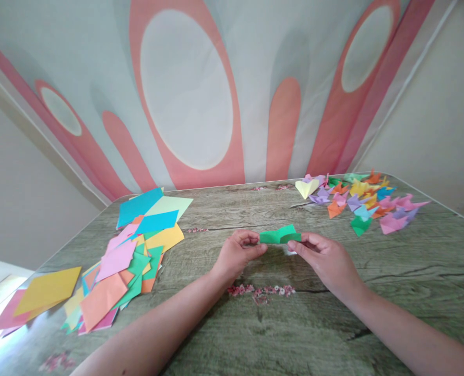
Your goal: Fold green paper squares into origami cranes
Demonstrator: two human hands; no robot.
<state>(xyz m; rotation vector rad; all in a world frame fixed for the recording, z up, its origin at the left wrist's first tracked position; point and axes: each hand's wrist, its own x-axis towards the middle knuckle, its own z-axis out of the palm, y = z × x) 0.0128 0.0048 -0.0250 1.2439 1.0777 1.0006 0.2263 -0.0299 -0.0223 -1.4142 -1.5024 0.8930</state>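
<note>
A creased piece of green origami paper (279, 236) is held up between my two hands over the middle of the table. My left hand (241, 251) pinches its left end, thumb below and fingers curled behind. At the right end, my right hand (328, 260) grips it between thumb and fingers. The paper is partly folded, with a raised flap standing at the back. Part of its right end is hidden behind my right thumb.
Loose coloured paper sheets (116, 258) are heaped on the left of the wood-patterned table (216, 334). A yellow sheet (47, 290) lies at the left edge. Several folded paper figures (359, 201) crowd the back right, beside a pale yellow folded piece (307, 188). A patterned curtain (255, 104) hangs behind.
</note>
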